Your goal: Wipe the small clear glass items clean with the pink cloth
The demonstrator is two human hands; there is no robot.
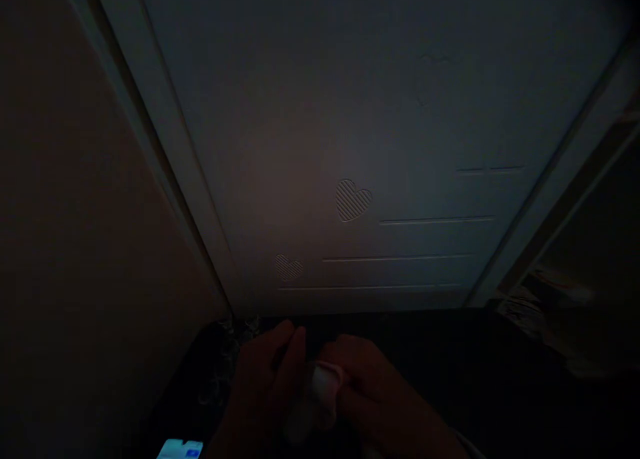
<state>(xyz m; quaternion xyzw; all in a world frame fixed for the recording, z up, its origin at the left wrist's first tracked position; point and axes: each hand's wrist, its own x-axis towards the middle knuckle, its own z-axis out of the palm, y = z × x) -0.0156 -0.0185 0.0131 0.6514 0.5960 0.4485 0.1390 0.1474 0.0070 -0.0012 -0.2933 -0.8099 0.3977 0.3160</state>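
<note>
in the dimness we see our two hands close together, low in the view. our right hand is curled nearly closed, its fingers seemingly pinching the near edge of a pale thing (soft and cloth-like, as far as we can judge). our left hand is loosely curled, fingers bent; we cannot tell whether it grips anything. the pale thing lies between the two, touching the right hand and just beside the left, so the right is nearer. its long axis seems to slope from upper right down to lower left, though shadow blurs its lower end.

under and around our hands spreads a dark surface, faintly patterned at its left. a lit screen glows at the bottom edge, left of our left hand. beyond stands a pale panel with grooved hearts and lines.
</note>
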